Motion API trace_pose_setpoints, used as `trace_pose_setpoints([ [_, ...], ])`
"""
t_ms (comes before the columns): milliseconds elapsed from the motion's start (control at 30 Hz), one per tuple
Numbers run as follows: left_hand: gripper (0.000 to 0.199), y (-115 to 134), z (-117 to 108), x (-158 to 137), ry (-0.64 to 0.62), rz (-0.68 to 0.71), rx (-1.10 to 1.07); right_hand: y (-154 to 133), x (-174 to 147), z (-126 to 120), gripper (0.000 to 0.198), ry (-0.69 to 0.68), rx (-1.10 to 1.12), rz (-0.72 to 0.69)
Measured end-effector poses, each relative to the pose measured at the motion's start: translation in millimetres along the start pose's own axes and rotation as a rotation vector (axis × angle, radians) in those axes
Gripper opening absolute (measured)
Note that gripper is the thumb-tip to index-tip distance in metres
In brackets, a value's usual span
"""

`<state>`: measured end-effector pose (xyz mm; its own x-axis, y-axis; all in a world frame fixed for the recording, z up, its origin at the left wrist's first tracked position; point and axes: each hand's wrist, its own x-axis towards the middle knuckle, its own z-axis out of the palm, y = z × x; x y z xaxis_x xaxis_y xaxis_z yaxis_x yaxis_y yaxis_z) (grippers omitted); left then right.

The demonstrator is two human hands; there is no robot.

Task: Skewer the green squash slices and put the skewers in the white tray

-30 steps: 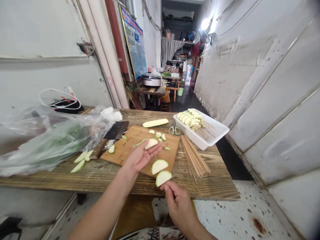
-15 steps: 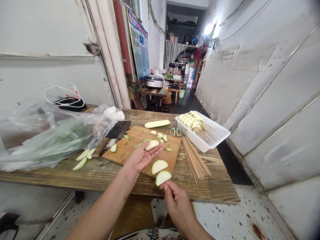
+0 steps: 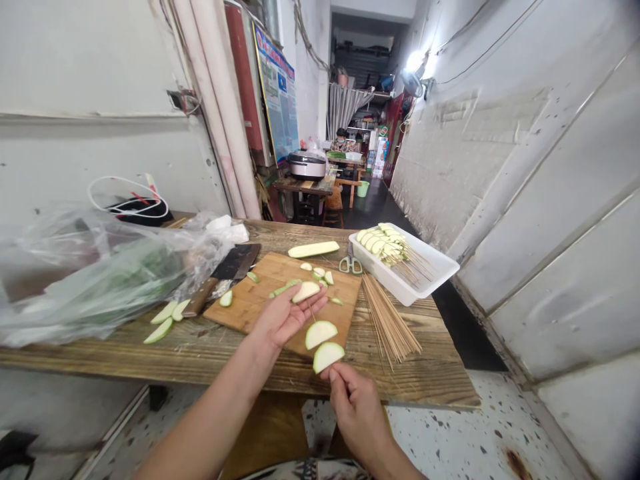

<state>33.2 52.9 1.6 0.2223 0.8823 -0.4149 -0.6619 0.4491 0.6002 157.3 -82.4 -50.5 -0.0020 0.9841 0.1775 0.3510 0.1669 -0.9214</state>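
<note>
My left hand (image 3: 287, 315) is above the cutting board (image 3: 243, 302), its fingers closed around a pale half-round zucchini slice (image 3: 305, 291). A thin wooden skewer (image 3: 313, 312) runs from that slice down toward my right hand (image 3: 356, 400). Two more half-round slices with green rims, an upper one (image 3: 321, 334) and a lower one (image 3: 329, 357), are threaded on it. My right hand pinches the skewer's near end just below the lower slice. Small zucchini pieces (image 3: 319, 273) lie on the board behind my left hand.
A bundle of bare skewers (image 3: 391, 323) lies right of the board, beside scissors (image 3: 351, 261). The white tray (image 3: 434, 263) holds filled skewers. A peeled zucchini piece (image 3: 314, 249), a cleaver (image 3: 235, 262) and a plastic bag (image 3: 95, 267) rest on the wooden table. Someone sits far back.
Both hands keep nearly the same pose with the skewer and slices. The view has shifted very slightly.
</note>
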Motion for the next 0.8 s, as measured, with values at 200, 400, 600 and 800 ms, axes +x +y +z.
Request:
trace_pose_setpoints([
  [200,0.022,-1.8,-1.4,1.9,-0.039,0.013,0.021,0.3,0.6,-0.6,0.03,0.013,0.013,0.011],
  [400,0.02,-6.7,-3.0,4.7,-0.055,0.038,0.045,-2.7,-0.4,-1.7,0.029,0.024,0.014,0.007],
  [600,0.021,-11.2,0.2,3.7,-0.036,0.065,0.072,-2.1,0.0,-1.4,0.03,0.033,0.024,0.02],
  [800,0.019,-16.9,2.8,1.9,-0.044,0.095,0.107,-1.0,0.6,-0.7,0.031,0.045,0.032,0.019],
])
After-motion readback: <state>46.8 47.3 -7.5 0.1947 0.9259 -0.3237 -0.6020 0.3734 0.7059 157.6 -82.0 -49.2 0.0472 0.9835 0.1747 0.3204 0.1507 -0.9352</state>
